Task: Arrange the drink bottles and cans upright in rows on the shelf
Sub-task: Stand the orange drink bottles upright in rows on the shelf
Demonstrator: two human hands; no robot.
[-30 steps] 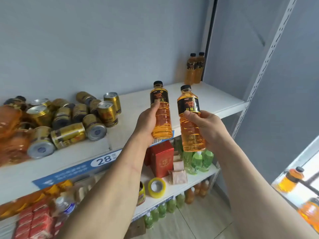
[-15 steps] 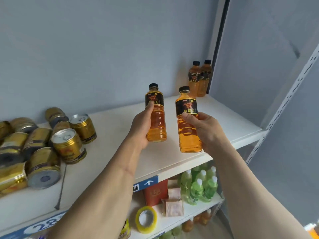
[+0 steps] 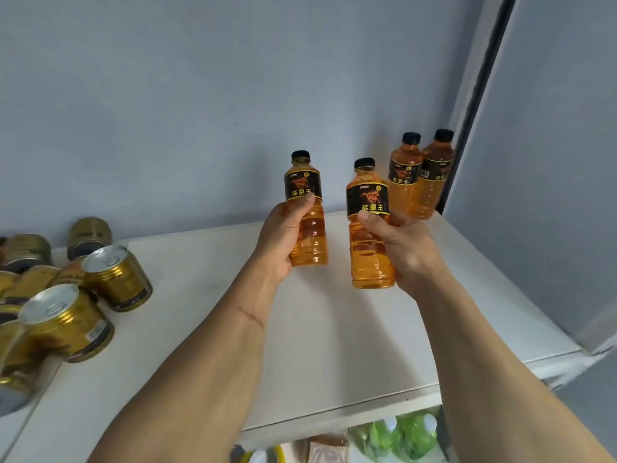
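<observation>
White shelf [image 3: 334,345], gold cans [image 3: 115,279] left, grey-blue wall [image 3: 200,95]

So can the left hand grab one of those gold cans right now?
Probably not yet. The left hand is already wrapped around an orange drink bottle. The gold cans sit unblocked to its left, but it would have to put the bottle down first.

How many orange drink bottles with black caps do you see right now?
4. One in the left hand, one in the right hand, and two upright bottles at the shelf's back right corner. Others may sit outside the view.
</observation>
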